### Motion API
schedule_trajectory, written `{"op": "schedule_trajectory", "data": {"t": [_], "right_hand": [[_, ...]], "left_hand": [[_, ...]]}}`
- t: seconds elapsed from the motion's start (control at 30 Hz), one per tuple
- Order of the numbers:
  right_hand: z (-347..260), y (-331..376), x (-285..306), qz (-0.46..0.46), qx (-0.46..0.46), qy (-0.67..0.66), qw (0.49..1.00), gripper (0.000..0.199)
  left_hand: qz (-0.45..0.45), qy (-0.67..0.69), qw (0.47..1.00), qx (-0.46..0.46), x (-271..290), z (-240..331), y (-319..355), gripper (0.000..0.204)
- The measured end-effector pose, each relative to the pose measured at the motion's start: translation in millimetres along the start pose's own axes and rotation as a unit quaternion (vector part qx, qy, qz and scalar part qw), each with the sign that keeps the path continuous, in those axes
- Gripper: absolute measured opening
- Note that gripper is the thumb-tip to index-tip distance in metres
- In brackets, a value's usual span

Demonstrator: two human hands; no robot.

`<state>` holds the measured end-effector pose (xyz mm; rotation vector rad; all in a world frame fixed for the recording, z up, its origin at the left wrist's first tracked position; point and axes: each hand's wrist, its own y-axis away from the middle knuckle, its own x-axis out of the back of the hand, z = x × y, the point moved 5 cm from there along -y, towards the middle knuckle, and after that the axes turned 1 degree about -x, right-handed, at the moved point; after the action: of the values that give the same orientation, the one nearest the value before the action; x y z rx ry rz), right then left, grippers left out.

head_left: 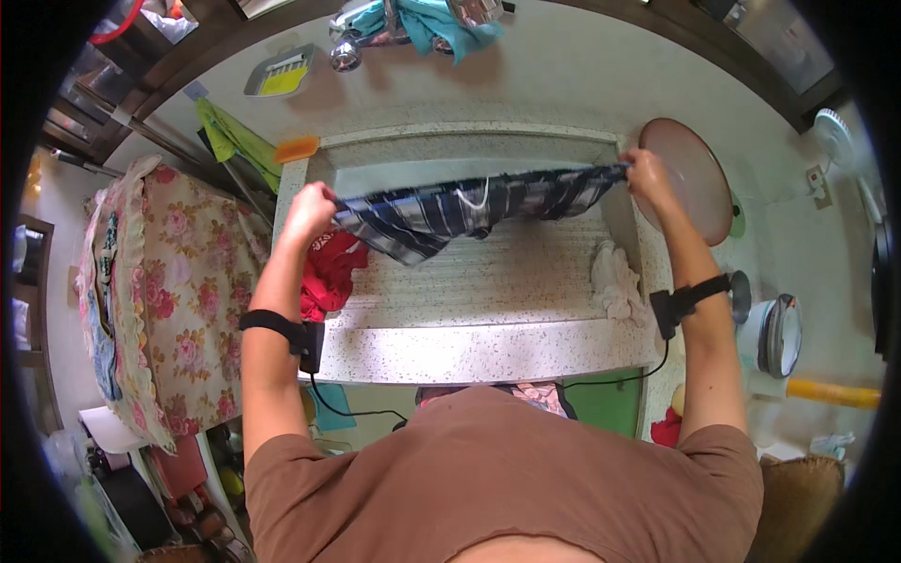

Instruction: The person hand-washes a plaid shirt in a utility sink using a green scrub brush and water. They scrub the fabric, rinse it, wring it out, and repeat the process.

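A pair of dark plaid shorts [507, 205] with a white drawstring is stretched out in the air above a speckled stone wash basin [469, 352]. My left hand [310, 212] is closed on one end of the waistband, and my right hand [648, 174] grips the other end. The cloth hangs down between them, lower toward the left. Red cloth [330, 272] lies bunched in the basin below my left hand. At the basin's right side is a crumpled whitish cloth [615, 284].
Left of the basin stands something draped in a floral cover [192, 291]. An orange brush or block [297, 150] rests on the back left corner. A large round pinkish lid or basin [688, 178] leans at the right wall. Faucet fittings with blue cloth [450, 28] hang at the back.
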<state>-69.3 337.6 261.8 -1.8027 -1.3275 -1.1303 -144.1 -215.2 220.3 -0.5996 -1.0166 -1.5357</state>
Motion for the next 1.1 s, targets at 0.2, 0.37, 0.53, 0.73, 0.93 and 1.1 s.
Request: {"op": "schedule_trajectory", "data": {"t": [0.2, 0.37, 0.53, 0.73, 0.93, 1.1], "right_hand": [[-115.4, -69.4, -1.9, -0.122, 0.161, -0.343, 0.918, 0.048], [-164.3, -89.7, -27.4, -0.099, 0.268, -0.592, 0.754, 0.052], [-76.9, -71.6, -140.0, -0.26, 0.149, -0.267, 0.916, 0.041], [80.7, -103.8, -278.6, -0.4, -0.02, 0.119, 0.909, 0.076], [95.5, -120.4, -334.6, -0.159, -0.089, 0.161, 0.97, 0.066], [121.8, -122.3, -349.4, -0.099, 0.054, 0.291, 0.95, 0.054]], "left_hand": [[0.205, -0.123, 0.947, -0.216, 93.6, 34.5, 22.2, 0.037], [0.24, -0.087, 0.903, -0.346, 54.6, 26.9, 107.5, 0.049], [-0.108, 0.027, 0.963, -0.246, -143.7, 43.6, 166.3, 0.063], [-0.176, -0.045, 0.95, -0.254, -218.5, 49.5, 155.5, 0.057], [-0.126, -0.029, 0.959, -0.251, -212.1, 72.6, 123.3, 0.044], [-0.166, -0.094, 0.941, -0.281, -240.4, 84.9, 85.7, 0.05]]}}
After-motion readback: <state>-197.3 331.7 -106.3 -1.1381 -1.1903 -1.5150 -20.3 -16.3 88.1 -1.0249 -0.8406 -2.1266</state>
